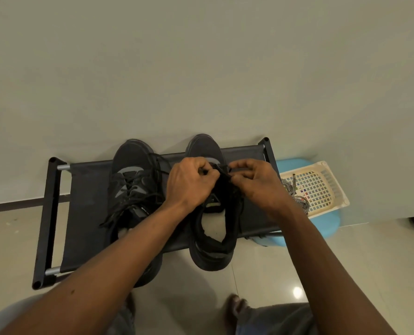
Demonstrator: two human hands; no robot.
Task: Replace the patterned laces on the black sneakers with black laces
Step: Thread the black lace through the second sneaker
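Both grips, left hand (189, 183) and right hand (258, 186), pinching black lace (225, 174); sneaker (204, 147) toe toward wall (201, 68).

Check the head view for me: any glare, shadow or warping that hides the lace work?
Head view: dim, even light, so the black lace barely separates from the sneaker beneath it, between the left hand and right hand; one glare spot on the floor, well clear of the work; wide-angle distortion bows the rack edges.

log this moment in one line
step: threading black lace into open sneaker | left hand: pinches lace | right hand: pinches lace | laced sneaker: beside it | patterned laces: on basket
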